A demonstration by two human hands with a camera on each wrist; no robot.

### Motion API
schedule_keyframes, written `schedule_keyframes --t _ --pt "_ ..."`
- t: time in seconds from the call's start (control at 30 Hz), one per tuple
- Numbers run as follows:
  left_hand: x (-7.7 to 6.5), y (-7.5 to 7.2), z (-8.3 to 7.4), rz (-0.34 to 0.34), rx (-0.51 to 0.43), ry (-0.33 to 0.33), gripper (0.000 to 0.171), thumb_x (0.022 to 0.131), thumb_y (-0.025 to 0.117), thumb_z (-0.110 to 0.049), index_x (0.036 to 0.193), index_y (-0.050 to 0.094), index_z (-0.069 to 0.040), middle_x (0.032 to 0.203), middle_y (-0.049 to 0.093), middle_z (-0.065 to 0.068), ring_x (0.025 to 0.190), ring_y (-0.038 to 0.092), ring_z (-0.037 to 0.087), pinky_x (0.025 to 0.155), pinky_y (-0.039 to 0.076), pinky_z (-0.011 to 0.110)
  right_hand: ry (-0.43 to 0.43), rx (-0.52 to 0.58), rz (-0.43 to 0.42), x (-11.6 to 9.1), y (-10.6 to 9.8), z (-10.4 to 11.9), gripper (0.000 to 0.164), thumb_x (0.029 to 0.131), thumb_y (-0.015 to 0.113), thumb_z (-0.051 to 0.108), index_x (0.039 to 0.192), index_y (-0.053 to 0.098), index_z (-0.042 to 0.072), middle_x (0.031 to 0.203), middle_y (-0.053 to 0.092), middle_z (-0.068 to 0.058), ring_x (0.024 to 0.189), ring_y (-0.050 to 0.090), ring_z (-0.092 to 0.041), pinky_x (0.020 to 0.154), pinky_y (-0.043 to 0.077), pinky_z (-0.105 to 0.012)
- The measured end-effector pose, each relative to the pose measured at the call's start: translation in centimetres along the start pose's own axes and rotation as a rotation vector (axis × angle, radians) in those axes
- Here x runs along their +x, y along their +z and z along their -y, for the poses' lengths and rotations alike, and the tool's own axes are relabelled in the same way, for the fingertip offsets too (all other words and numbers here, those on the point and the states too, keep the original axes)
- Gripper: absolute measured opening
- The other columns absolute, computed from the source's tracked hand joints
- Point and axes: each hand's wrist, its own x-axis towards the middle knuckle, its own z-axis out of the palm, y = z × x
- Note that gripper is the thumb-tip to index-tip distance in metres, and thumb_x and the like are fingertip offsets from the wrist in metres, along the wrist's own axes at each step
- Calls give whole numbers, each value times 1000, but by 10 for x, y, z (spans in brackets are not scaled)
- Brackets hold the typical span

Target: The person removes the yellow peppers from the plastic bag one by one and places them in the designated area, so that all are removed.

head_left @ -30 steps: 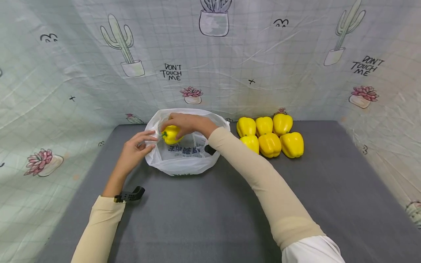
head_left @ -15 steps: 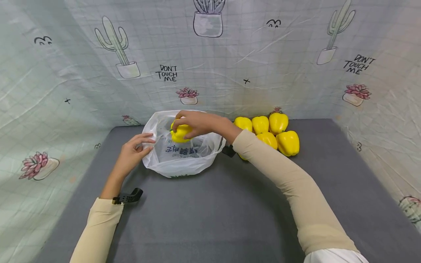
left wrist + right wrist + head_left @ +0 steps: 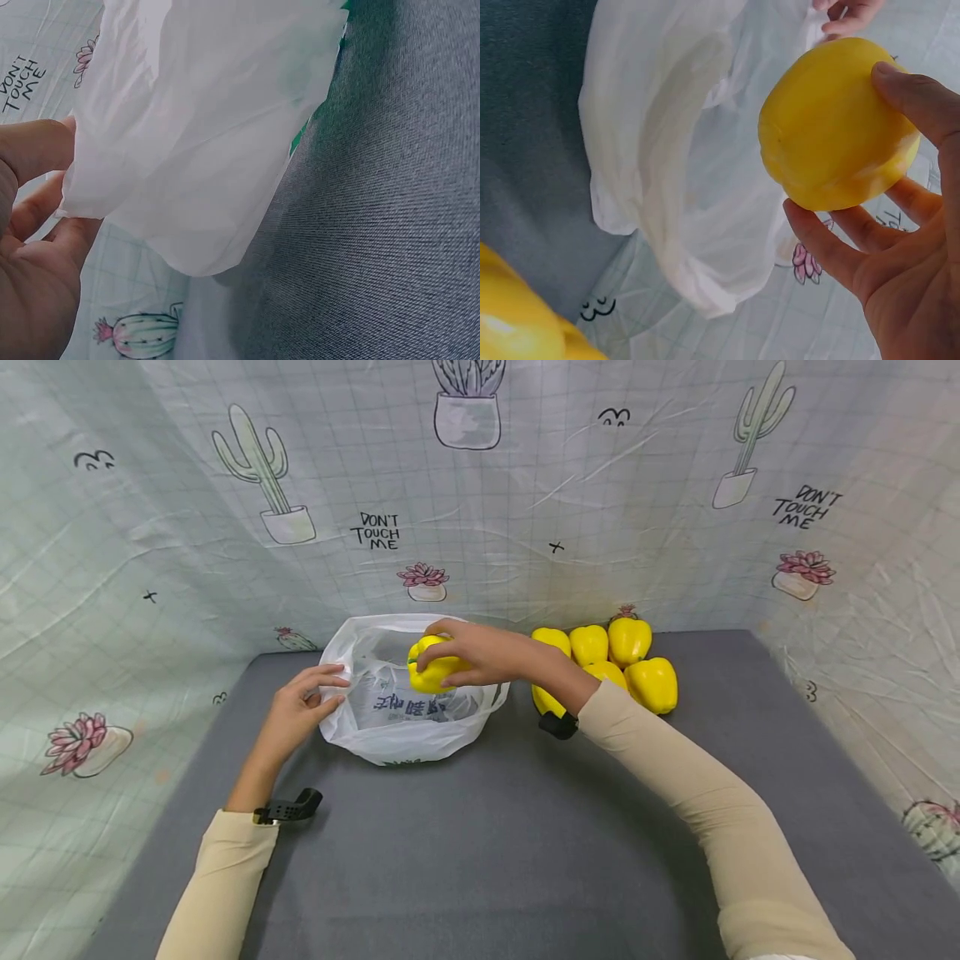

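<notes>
A white plastic bag [image 3: 405, 745] stands with its mouth spread wide, dark printing visible on its inner side. My left hand [image 3: 302, 706] pinches the bag's left rim between thumb and fingers, as the left wrist view of the bag [image 3: 180, 150] also shows. My right hand [image 3: 487, 653] grips a yellow bell pepper [image 3: 431, 670] over the right part of the bag's mouth. In the right wrist view the thumb lies on one side of the pepper [image 3: 832, 127] and the fingers on the other. The pepper's green stem end points left.
Several more yellow bell peppers [image 3: 651, 685] sit in two rows on the grey table [image 3: 465, 860], right of the bag; my right forearm partly covers the nearer row. A cloth printed with cacti [image 3: 525, 493] hangs behind the table and along its sides.
My right hand has moved to the right with the yellow bell pepper, from the left inside of the bag towards its right rim. My left hand keeps its grip on the bag.
</notes>
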Motion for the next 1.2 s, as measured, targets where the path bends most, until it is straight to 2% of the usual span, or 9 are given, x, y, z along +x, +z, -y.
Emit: schedule_keyframes --t 0.33,0.43,0.57,0.67,0.73,0.87,0.93,1.13,1.2 --pt "-1 0 0 3 13 6 21 93 73 -2 114 75 -4 141 60 9 135 49 30 88 42 14 16 50 -68 -26 3 -8 31 97 71 23 127 65 20 147 46 -18 124 52 -32 104 47 -45" --pt "-1 1 0 6 19 -3 22 93 73 -2 115 75 -4 142 59 8 136 49 29 93 46 25 -16 50 -106 -31 5 -12 30 97 72 23 126 66 19 144 49 -18 124 52 -32 104 47 -45" --pt "1 2 2 10 28 -9 23 93 72 0 116 73 -2 143 58 10 137 47 31 96 48 50 -44 43 -138 -35 6 -15 30 96 73 23 125 66 18 142 50 -18 125 50 -31 104 46 -46" --pt "1 2 0 12 28 -11 23 94 71 2 116 73 0 144 57 12 138 46 33 98 46 57 -36 48 -141 -37 6 -16 30 96 73 22 125 66 18 143 50 -18 126 50 -32 105 45 -47" --pt "0 2 -6 13 34 -13 22 94 70 3 116 72 0 144 57 13 138 46 33 98 47 55 -28 53 -141 -39 5 -15 30 96 73 22 125 66 18 142 50 -18 127 50 -32 105 45 -47" --pt "-3 0 -27 16 29 1 21 94 69 4 115 72 3 142 58 17 136 47 36 96 48 36 -13 57 -138 -42 6 -15 30 96 73 21 125 66 18 142 50 -18 127 50 -32 105 46 -48" --pt "-5 -1 -35 20 24 8 20 94 68 4 114 72 5 141 57 21 135 47 39 94 48 32 -11 61 -141 -43 6 -15 30 96 73 21 125 66 18 142 50 -18 126 50 -32 105 46 -48" --pt "-7 -1 -42 38 8 -4 21 96 66 3 116 70 6 142 54 25 136 44 44 100 46 58 8 76 -169 -48 8 -16 31 96 72 21 126 66 19 145 49 -18 127 50 -32 105 46 -47" --pt "-8 -1 -43 37 0 -12 20 96 66 4 115 70 6 142 55 24 137 44 43 101 44 62 25 86 -175 -51 8 -17 31 96 73 21 127 66 19 146 48 -18 128 50 -32 106 46 -48"
